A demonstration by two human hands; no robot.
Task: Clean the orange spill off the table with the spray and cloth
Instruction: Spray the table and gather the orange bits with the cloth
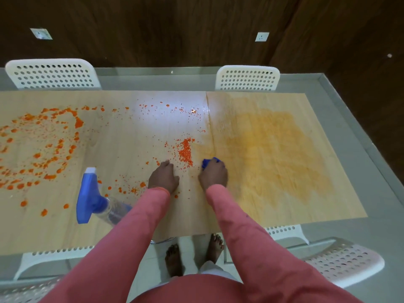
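**Spill clean-up: right portion wiped, left and centre outstanding**

Pink sleeves are reaching from the near edge across the bench, with bare feet showing through the glass below.

Progress, as judged from the surface: the right-hand wood sheet is carrying only a pale orange smear, so that area is looking wiped but not fully clean. The left sheet is still holding thick orange spill in a broad ring of blobs, plus a dense patch just ahead of the hands and fine specks near the far edge. Roughly half or more is remaining.

Right hand: fingers are curling over a bunched blue cloth, pressing it to the bench at the seam between the sheets; the dense patch is lying just to its left, apart from the cloth.

Left hand: resting on the bench, fingers loosely bent, holding nothing.

Spray bottle: standing on the left sheet, blue trigger head uppermost, near the left forearm and ungripped.

White perforated chairs are standing round the bench.
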